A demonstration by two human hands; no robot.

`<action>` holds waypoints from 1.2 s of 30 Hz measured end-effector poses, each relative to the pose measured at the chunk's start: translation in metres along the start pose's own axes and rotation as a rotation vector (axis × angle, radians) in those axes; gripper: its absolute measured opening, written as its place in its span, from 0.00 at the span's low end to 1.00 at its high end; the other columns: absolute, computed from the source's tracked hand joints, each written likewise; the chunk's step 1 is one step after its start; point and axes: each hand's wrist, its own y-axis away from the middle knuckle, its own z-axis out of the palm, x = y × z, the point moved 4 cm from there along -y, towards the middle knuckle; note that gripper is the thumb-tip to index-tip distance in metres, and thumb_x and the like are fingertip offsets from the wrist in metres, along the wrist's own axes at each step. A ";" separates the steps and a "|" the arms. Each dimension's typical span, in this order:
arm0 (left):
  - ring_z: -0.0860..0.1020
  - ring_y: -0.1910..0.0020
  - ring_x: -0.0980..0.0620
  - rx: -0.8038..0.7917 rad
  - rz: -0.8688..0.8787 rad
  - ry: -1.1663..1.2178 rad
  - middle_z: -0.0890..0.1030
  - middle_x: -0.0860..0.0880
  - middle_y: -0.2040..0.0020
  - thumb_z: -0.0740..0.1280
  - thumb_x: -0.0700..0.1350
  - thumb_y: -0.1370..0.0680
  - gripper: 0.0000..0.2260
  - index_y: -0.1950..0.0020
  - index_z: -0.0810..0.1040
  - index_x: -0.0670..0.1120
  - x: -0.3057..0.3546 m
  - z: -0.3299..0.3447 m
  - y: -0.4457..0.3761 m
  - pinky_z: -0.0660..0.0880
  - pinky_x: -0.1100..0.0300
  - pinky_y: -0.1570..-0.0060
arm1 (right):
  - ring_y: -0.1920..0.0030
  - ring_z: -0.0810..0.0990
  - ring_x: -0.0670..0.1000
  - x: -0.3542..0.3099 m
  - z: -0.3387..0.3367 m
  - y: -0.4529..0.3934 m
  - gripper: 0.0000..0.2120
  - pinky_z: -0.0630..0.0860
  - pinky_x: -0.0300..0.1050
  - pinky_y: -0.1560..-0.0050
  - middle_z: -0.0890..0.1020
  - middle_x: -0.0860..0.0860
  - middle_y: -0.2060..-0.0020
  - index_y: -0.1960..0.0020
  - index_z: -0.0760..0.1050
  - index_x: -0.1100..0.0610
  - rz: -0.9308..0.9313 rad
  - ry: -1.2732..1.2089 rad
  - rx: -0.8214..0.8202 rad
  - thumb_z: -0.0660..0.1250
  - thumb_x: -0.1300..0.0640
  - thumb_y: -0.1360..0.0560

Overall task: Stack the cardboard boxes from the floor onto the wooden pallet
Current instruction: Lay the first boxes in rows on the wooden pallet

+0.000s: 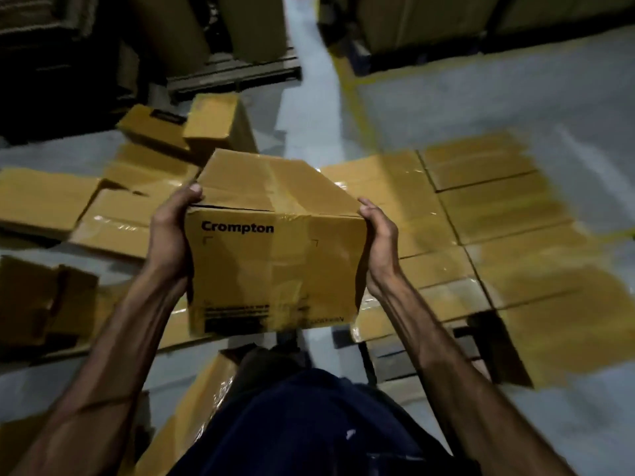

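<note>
I hold a taped brown cardboard box (275, 255) printed "Crompton" in the air at the middle of the view. My left hand (170, 231) grips its left side with the thumb hooked over the top edge. My right hand (379, 240) grips its right side the same way. To the right, a layer of like boxes (498, 214) lies packed flat on the wooden pallet (412, 359), whose slats show at the near corner. Several more boxes (113, 214) lie scattered on the floor to the left.
Grey concrete floor (515, 97) with a yellow line (357, 108) runs ahead. Loaded pallets with tall cartons (240, 32) stand at the back. Another box (196, 410) lies by my legs at lower left. The view is motion-blurred.
</note>
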 end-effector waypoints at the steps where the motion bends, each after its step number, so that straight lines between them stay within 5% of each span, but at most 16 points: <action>1: 0.80 0.65 0.54 -0.060 -0.038 -0.018 0.82 0.52 0.60 0.63 0.52 0.17 0.12 0.43 0.82 0.47 -0.007 0.021 -0.001 0.76 0.60 0.65 | 0.37 0.84 0.60 -0.004 -0.023 0.006 0.34 0.78 0.69 0.35 0.86 0.55 0.39 0.31 0.81 0.53 -0.018 -0.009 0.056 0.71 0.39 0.33; 7: 0.81 0.63 0.52 -0.340 -0.155 -0.081 0.84 0.51 0.60 0.59 0.44 0.16 0.09 0.44 0.79 0.47 -0.043 0.131 -0.003 0.78 0.62 0.66 | 0.37 0.83 0.57 -0.011 -0.137 0.052 0.35 0.78 0.67 0.34 0.85 0.54 0.37 0.29 0.80 0.53 -0.121 -0.073 0.402 0.71 0.39 0.33; 11: 0.80 0.65 0.50 -0.544 -0.251 -0.149 0.83 0.50 0.62 0.62 0.45 0.19 0.06 0.48 0.78 0.48 -0.069 0.188 0.001 0.79 0.60 0.66 | 0.36 0.82 0.57 -0.002 -0.188 0.087 0.25 0.78 0.65 0.32 0.84 0.54 0.36 0.37 0.83 0.49 -0.129 -0.141 0.617 0.71 0.41 0.31; 14: 0.81 0.65 0.50 -0.664 -0.331 -0.208 0.84 0.48 0.57 0.63 0.46 0.21 0.11 0.40 0.79 0.48 -0.091 0.219 -0.001 0.79 0.59 0.66 | 0.39 0.84 0.59 0.012 -0.211 0.113 0.27 0.80 0.63 0.37 0.86 0.54 0.39 0.38 0.84 0.50 -0.142 -0.224 0.794 0.72 0.40 0.34; 21: 0.80 0.63 0.46 -0.978 -0.504 -0.331 0.83 0.44 0.56 0.59 0.46 0.18 0.12 0.50 0.83 0.51 -0.128 0.256 0.006 0.77 0.56 0.62 | 0.38 0.83 0.60 0.057 -0.215 0.172 0.30 0.78 0.69 0.35 0.85 0.54 0.38 0.34 0.83 0.50 -0.131 -0.300 1.107 0.72 0.38 0.33; 25: 0.79 0.63 0.46 -1.095 -0.588 -0.430 0.81 0.42 0.54 0.63 0.47 0.20 0.11 0.40 0.79 0.47 -0.164 0.259 0.009 0.77 0.55 0.61 | 0.38 0.83 0.59 0.093 -0.199 0.210 0.29 0.78 0.68 0.35 0.85 0.53 0.38 0.35 0.83 0.51 -0.099 -0.326 1.294 0.70 0.39 0.33; 29: 0.80 0.62 0.47 -1.229 -0.634 -0.512 0.81 0.43 0.53 0.61 0.46 0.18 0.10 0.43 0.80 0.47 -0.203 0.258 0.017 0.77 0.55 0.61 | 0.39 0.83 0.58 0.122 -0.190 0.239 0.29 0.80 0.63 0.36 0.85 0.54 0.39 0.34 0.82 0.52 -0.044 -0.359 1.438 0.69 0.42 0.32; 36: 0.78 0.63 0.46 -1.283 -0.669 -0.714 0.79 0.44 0.57 0.59 0.46 0.18 0.08 0.46 0.77 0.46 -0.252 0.256 0.040 0.75 0.55 0.62 | 0.55 0.81 0.63 0.170 -0.202 0.263 0.18 0.75 0.60 0.50 0.81 0.62 0.56 0.55 0.76 0.60 0.052 -0.331 1.487 0.67 0.44 0.27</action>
